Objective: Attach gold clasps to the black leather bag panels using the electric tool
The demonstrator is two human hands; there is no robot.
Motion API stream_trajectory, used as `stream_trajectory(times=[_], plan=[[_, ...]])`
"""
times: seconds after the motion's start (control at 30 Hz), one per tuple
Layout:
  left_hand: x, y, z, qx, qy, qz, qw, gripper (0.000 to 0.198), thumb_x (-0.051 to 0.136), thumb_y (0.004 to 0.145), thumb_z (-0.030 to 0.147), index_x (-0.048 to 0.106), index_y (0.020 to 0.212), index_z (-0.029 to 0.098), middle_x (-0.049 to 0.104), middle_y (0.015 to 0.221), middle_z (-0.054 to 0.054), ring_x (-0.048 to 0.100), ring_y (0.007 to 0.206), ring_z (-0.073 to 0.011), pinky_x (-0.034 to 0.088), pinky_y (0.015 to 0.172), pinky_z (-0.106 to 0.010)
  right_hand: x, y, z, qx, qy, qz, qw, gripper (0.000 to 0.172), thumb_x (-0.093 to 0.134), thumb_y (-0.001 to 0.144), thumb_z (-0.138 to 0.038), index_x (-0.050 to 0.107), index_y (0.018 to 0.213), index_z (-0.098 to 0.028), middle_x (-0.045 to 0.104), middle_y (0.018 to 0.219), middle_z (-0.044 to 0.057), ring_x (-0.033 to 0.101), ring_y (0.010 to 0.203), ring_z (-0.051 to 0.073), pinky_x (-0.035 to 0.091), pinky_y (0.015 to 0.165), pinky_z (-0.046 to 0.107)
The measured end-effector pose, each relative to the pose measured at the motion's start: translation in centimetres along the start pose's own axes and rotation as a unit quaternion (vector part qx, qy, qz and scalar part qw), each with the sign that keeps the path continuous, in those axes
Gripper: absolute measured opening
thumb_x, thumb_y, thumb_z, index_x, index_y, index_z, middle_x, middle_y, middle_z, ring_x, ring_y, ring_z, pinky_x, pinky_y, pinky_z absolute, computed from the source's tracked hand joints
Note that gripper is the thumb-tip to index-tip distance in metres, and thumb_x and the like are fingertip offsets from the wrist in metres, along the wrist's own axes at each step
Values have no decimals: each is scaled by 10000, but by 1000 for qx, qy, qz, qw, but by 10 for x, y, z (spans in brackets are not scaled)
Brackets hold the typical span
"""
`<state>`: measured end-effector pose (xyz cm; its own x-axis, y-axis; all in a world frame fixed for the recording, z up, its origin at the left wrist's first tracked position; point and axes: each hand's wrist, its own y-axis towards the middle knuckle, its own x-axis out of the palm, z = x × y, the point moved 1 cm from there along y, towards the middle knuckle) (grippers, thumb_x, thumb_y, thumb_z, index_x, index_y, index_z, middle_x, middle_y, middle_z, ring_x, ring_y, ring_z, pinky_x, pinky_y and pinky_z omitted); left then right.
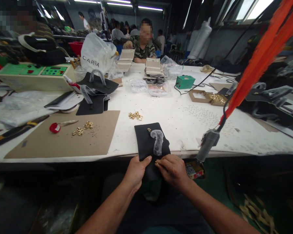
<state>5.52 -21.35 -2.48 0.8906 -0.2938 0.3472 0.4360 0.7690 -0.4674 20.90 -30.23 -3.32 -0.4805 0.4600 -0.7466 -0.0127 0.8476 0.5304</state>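
A black leather piece (146, 139) with a foam-wrapped handle (158, 141) and a small gold fitting lies over the near edge of the white table (185, 120). My left hand (136, 172) grips its lower left edge, thumb on top. My right hand (172, 169) is closed beside it, pinching a small gold fitting (156, 162) against the leather's lower edge. A little heap of gold fittings (136, 115) lies just beyond the piece.
A brown card sheet (63, 143) at left carries more gold fittings (84, 127) and a red-tipped tool (55, 127). An orange feather-like strip (258, 61) hangs at right above a grey tool (208, 143). A person (143, 44) sits across the table.
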Motion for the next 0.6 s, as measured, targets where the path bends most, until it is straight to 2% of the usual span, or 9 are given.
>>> stream_trajectory(times=[0.1, 0.23, 0.37, 0.47, 0.53, 0.6], plan=[[1, -1, 0, -3, -7, 3, 1000, 449, 903, 630, 352, 764, 977, 104, 818, 849, -94, 737, 725, -230, 597, 717, -321, 0, -8, -3, 6, -5, 24, 1000, 82, 670, 999, -228, 746, 1028, -216, 733, 875, 53, 662, 781, 200, 476, 725, 346], [-5, -3, 4, -20, -14, -17, 1000, 493, 916, 637, 359, 766, 1020, 87, 824, 926, -137, 759, 775, -270, 614, 760, -371, -8, -23, 3, 18, 30, 20, 999, 275, 739, 963, -283, 700, 1233, -247, 725, 1047, 70, 676, 922, 227, 528, 814, 375], [-17, -14, -1, -34, -5, -60, 998, 496, 909, 695, 336, 767, 1104, 93, 824, 1028, -148, 777, 931, -307, 600, 901, -400, -18, -25, 20, 168, 45, 111, 978, 314, 710, 961, -315, 652, 1259, -233, 686, 1163, 102, 671, 1064, 270, 560, 948, 447], [-30, -27, -17, -63, 21, -107, 992, 469, 894, 735, 318, 771, 1130, 95, 820, 1076, -151, 770, 1008, -323, 586, 930, -392, -17, -23, 27, 249, 54, 114, 960, 371, 731, 919, -356, 643, 1251, -217, 686, 1158, 114, 676, 1023, 291, 598, 857, 450], [-36, -34, -27, -88, 17, -144, 985, 465, 865, 787, 339, 764, 1170, 95, 809, 1126, -163, 762, 1054, -332, 573, 967, -402, -14, -25, 24, 242, 57, 91, 964, 349, 729, 903, -319, 658, 1231, -223, 682, 1174, 117, 662, 1054, 302, 601, 837, 444], [-40, -36, -31, -108, -7, -167, 980, 471, 808, 859, 388, 743, 1230, 105, 789, 1194, -173, 749, 1104, -339, 565, 993, -421, -12, -29, 19, 210, 52, 77, 973, 325, 714, 903, -268, 672, 1224, -241, 675, 1204, 113, 638, 1120, 308, 577, 921, 470]])
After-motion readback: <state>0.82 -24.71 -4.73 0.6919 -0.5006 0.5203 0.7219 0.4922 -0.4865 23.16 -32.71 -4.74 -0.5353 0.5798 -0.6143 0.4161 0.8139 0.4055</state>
